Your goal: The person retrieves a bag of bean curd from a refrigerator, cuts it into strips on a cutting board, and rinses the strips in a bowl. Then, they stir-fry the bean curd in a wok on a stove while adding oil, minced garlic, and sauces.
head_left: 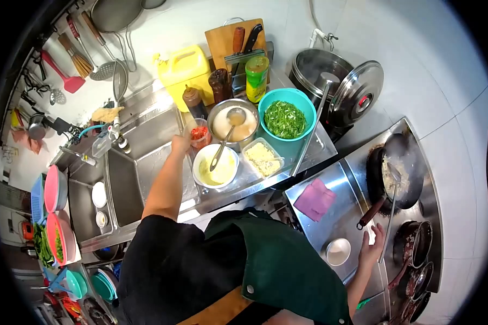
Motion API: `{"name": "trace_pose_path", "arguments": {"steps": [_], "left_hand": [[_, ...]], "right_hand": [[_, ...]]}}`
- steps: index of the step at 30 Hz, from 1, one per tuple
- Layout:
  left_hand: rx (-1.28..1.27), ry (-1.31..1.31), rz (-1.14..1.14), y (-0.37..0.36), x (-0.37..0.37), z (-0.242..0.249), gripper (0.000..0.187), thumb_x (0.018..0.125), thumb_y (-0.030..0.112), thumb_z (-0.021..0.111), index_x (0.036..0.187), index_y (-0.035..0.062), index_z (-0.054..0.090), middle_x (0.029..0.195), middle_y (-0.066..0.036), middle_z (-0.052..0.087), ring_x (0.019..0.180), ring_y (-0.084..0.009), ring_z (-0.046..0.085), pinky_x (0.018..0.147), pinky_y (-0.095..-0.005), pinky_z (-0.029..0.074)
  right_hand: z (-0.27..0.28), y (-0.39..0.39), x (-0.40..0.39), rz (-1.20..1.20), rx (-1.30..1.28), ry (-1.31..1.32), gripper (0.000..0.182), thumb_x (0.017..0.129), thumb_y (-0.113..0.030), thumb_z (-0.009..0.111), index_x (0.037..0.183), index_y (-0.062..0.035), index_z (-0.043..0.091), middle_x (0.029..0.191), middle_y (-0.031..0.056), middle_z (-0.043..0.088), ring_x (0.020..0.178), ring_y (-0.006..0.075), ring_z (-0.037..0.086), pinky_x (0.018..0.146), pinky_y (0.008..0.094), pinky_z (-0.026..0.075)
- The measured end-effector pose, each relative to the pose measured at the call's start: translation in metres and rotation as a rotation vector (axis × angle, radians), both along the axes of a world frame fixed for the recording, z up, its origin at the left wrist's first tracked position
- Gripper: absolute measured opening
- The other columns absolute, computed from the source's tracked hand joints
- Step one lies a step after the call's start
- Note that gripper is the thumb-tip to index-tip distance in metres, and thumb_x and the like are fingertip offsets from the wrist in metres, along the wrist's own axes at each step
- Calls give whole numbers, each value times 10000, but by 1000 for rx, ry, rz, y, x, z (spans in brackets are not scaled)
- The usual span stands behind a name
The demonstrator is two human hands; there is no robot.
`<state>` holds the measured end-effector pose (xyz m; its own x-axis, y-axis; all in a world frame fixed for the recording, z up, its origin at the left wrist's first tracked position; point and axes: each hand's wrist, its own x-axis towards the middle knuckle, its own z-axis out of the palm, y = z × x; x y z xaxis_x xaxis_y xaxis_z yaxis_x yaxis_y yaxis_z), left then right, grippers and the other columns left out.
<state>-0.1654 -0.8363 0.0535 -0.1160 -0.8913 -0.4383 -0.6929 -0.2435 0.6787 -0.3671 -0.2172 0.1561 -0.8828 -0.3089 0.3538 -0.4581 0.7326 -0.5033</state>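
My left hand (181, 144) reaches across the steel counter and grips the near side of a clear plastic tub (201, 142) holding chopped red pepper (199, 132); its fingertips are partly hidden. Beside that tub are a steel pot (244, 142) of cloudy liquid with a ladle (230, 132) in it, and a white bowl (228, 179) of pale yellow stuff. At the stove, my right hand (371, 247) is open, fingers apart, close beside the long handle of a metal ladle (389, 216). The ladle's head rests among pale pieces (394, 181) in a steaming wok (412, 195).
A teal bowl (314, 116) of chopped greens and a tub of minced garlic (263, 159) stand on the counter. A purple cloth (314, 200) and a small white bowl (338, 252) lie near the stove. More dark pans (415, 244) sit at right; sinks (126, 189) at left.
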Motion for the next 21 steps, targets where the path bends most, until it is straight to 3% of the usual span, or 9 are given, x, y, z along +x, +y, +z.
{"name": "trace_pose_path", "arguments": {"steps": [1, 4, 8, 10, 12, 15, 17, 19, 21], "left_hand": [[9, -5, 2, 3, 1, -10, 348, 747, 300, 617, 805, -37, 552, 695, -128, 569, 593, -192, 563, 485, -308, 463], [232, 483, 276, -2, -2, -44, 303, 830, 321, 528, 719, 39, 539, 605, -68, 537, 490, -139, 520, 455, -244, 466], [290, 567, 171, 1, 9, -49, 449, 744, 488, 584, 760, 40, 571, 662, -65, 565, 591, -166, 556, 536, -264, 479], [214, 140, 5, 38, 22, 4, 425, 724, 447, 626, 772, 28, 581, 681, -78, 577, 597, -159, 556, 522, -266, 465], [158, -16, -217, 69, 34, 38, 365, 702, 356, 664, 765, 4, 589, 687, -87, 581, 577, -152, 552, 500, -277, 453], [142, 122, -382, 74, 63, 8, 246, 660, 199, 658, 739, -23, 587, 629, -75, 566, 513, -138, 534, 430, -266, 437], [216, 85, -418, 86, 64, 13, 167, 661, 101, 580, 768, -27, 569, 588, -64, 537, 456, -130, 507, 379, -253, 419], [326, 176, -383, 96, 71, 13, 227, 664, 57, 506, 868, -38, 535, 604, -61, 528, 436, -132, 506, 378, -244, 448], [475, 137, -443, 103, 84, 21, 243, 668, 48, 491, 892, -39, 526, 623, -74, 545, 452, -139, 529, 392, -240, 473]], "right_hand": [[2, -2, 0, 2, 9, -5, 217, 730, -36, 587, 939, 1, 542, 1085, 167, 508, 1031, 311, 476, 896, 360, 347], [9, -12, -4, 47, -98, -38, 212, 739, -33, 579, 944, 4, 540, 1086, 162, 508, 1032, 303, 476, 896, 341, 343], [16, -19, -6, 43, -61, 30, 215, 728, -47, 597, 935, -3, 558, 1086, 153, 516, 1022, 298, 485, 884, 346, 357], [14, -2, -16, -19, 24, 85, 230, 719, -66, 609, 938, -14, 563, 1081, 146, 522, 1009, 303, 492, 866, 359, 371], [4, 29, -28, -190, 176, 215, 261, 690, -124, 639, 933, -49, 577, 1066, 129, 540, 967, 313, 509, 812, 400, 403], [15, 62, -31, -466, 554, -28, 422, 666, -178, 670, 1051, -83, 528, 1168, 120, 474, 1037, 308, 470, 845, 395, 398], [11, 80, -37, -509, 601, -182, 496, 657, -178, 676, 1109, -101, 489, 1218, 117, 429, 1086, 306, 436, 858, 390, 393], [-24, 108, -50, -408, 496, -176, 517, 670, -153, 663, 1143, -102, 459, 1156, 148, 484, 1052, 316, 467, 849, 385, 402], [-24, 106, -56, -443, 482, -412, 455, 723, -135, 614, 1143, -69, 451, 1070, 173, 536, 963, 331, 525, 815, 400, 424]]}}
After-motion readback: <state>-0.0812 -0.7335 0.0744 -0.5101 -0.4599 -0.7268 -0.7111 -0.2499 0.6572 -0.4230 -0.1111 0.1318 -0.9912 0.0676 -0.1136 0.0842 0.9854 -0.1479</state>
